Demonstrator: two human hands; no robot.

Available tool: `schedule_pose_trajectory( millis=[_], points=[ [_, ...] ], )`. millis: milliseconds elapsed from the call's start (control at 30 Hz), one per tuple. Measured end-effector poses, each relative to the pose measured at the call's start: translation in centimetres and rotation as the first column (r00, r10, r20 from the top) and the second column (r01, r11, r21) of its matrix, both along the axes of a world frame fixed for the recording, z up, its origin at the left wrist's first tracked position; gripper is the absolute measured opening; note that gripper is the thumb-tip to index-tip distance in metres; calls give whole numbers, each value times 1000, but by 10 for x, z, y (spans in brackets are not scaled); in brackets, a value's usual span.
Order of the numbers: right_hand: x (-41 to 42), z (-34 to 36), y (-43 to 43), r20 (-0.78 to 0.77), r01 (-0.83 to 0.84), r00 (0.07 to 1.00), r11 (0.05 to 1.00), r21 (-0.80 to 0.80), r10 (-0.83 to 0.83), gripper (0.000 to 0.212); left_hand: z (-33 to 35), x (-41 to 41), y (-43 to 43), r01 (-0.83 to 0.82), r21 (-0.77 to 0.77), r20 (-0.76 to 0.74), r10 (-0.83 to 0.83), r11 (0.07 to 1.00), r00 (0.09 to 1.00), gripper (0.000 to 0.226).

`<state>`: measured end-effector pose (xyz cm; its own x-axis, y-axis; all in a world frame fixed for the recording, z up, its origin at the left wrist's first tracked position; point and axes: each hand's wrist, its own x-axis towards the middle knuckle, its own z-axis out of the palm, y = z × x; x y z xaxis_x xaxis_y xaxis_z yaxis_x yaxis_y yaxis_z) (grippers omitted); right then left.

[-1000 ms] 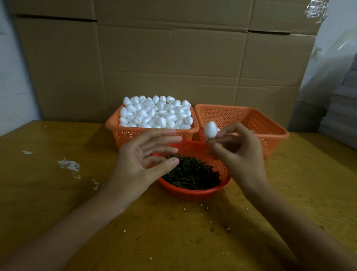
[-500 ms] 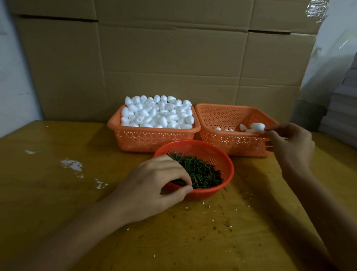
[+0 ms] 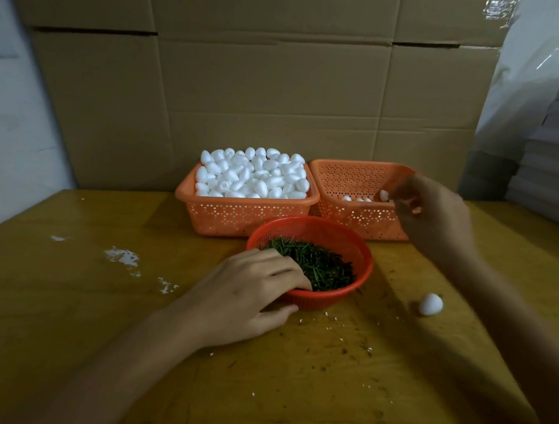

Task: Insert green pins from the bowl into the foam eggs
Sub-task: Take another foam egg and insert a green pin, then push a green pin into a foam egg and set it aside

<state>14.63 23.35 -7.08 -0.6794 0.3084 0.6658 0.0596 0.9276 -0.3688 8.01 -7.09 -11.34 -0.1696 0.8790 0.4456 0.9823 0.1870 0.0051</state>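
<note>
Where the yellow desk [image 3: 64, 295] lies nearest, crumbs of foam and dark specks are scattered over it, and white smears [image 3: 122, 256] are seen to the left. Just beyond, the left hand [image 3: 251, 296] is laid over the near rim of the red bowl [image 3: 364, 262], its fingers curled down into the green pins [image 3: 320, 265] and its thumb kept outside against the wall; whether a pin is pinched cannot be told. One loose egg [image 3: 430, 304] is left on the desk to the right of the bowl, apart from it. Farther back, the right hand [image 3: 438, 217] is raised at the near right corner of the right basket [image 3: 357, 181]; it is blurred, so its grasp cannot be judged. A few eggs lie in that basket. Touching it, the left basket [image 3: 237, 215] is heaped with foam eggs [image 3: 251, 172]. Cardboard boxes [image 3: 282, 78] are stacked behind.
</note>
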Motion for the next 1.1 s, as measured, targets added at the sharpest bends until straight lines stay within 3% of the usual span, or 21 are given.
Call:
schedule_pose_trajectory(
  millis=[67, 167, 233, 300, 433, 567, 800, 867, 933, 1033, 1100],
  points=[
    [17, 20, 23, 352, 17, 936, 995, -98, 19, 6, -1, 0, 1, -8, 2, 10, 8, 1000, 1000, 30],
    [38, 33, 36, 800, 28, 572, 970, -243, 184, 35, -3, -1, 2, -13, 8, 20, 12, 1000, 1000, 28],
    [47, 32, 30, 920, 71, 320, 963, -261, 226, 49, -4, -2, 2, -13, 10, 35, 12, 1000, 999, 28],
    [50, 28, 30, 956, 103, 222, 971, -216, 189, 53, -5, -2, 2, -15, 11, 41, 14, 1000, 999, 28],
    [55, 29, 40, 958, 183, 248, 964, -191, 143, 59, -5, -2, 2, -17, 13, 42, 16, 1000, 999, 27],
    [65, 32, 46, 970, 261, 214, 951, -166, 111, 60, -5, -3, 2, -17, 14, 43, 16, 1000, 999, 27],
    [58, 30, 42, 959, 252, 222, 940, -231, 176, 39, -7, -3, 3, -16, 12, 51, 16, 1000, 999, 27],
    [56, 31, 44, 912, 245, 322, 908, -339, 253, 39, -6, -3, 3, -18, 16, 52, 17, 1000, 999, 28],
    [53, 32, 48, 795, 138, 501, 875, -463, 342, 40, -7, -3, 3, -21, 15, 50, 21, 1000, 999, 28],
    [48, 35, 47, 550, -146, 736, 885, -441, 395, 33, -7, -2, 3, -21, 14, 51, 21, 1000, 998, 27],
    [45, 36, 40, 331, -278, 839, 864, -420, 431, 24, -6, -2, 3, -21, 15, 50, 20, 1000, 999, 27]
  ],
)
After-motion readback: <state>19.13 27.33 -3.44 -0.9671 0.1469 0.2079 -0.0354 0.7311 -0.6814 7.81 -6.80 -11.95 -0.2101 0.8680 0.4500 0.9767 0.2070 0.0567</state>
